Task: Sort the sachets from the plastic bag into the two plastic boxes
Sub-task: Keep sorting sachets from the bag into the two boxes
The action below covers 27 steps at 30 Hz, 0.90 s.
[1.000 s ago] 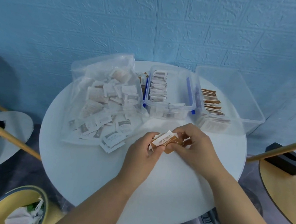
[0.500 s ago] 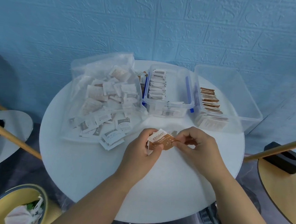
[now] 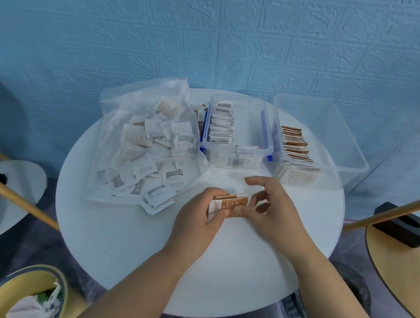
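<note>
1. Background: a blue textured wall fills the upper half of the frame.
2. Work surface: a round white table occupies the centre.
3. Plastic bag: lies open on the table, left of centre. It holds a loose heap of white sachets; several spill from its lower edge onto the table.
4. Right box: clear plastic, upper right of the table. A row of brown sachets stands along its left side.
5. Centre box: clear plastic with blue clips, between the bag and the right box. A row of pale sachets stands along its left side.
6. Left hand: at frame centre, just above the table. Fingers and thumb are curled round the left end of a small stack of brown-and-white sachets.
7. Right hand: thumb and a curled finger pinch the right end of the same stack; the index finger points toward the upper left.
</note>
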Available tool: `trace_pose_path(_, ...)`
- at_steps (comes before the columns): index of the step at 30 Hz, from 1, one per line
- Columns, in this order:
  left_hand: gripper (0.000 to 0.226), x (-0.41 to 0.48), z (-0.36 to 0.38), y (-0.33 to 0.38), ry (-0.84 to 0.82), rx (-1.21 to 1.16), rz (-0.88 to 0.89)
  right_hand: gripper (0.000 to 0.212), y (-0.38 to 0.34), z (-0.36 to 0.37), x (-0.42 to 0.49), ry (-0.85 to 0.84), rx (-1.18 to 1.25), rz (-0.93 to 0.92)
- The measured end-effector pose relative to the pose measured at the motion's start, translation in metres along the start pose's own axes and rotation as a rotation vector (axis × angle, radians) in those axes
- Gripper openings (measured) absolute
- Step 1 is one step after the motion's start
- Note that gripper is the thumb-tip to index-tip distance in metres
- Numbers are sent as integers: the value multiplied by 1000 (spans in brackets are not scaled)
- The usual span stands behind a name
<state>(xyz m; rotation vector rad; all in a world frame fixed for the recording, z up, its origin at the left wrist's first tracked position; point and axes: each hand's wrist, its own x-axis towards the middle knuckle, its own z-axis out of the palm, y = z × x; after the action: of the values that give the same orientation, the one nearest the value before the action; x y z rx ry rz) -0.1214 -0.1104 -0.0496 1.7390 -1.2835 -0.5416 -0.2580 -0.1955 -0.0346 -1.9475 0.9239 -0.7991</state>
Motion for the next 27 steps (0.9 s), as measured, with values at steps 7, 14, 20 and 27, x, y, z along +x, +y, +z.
trace_pose_path(7,44,-6,1,-6,98,189,36,41,0,9,-1,-188,-218,-88)
trace_pose_path(14,26,-5,0,-10,67,254,66,22,-1,9,0,-241,-355,-165)
trace_pose_path(20,27,10,-1,10,72,257,162,19,-20,-20,14,-296,-329,-146)
trace_pose_path(27,28,73,19,69,104,137,288,23,-30,-91,53,-124,-320,-197)
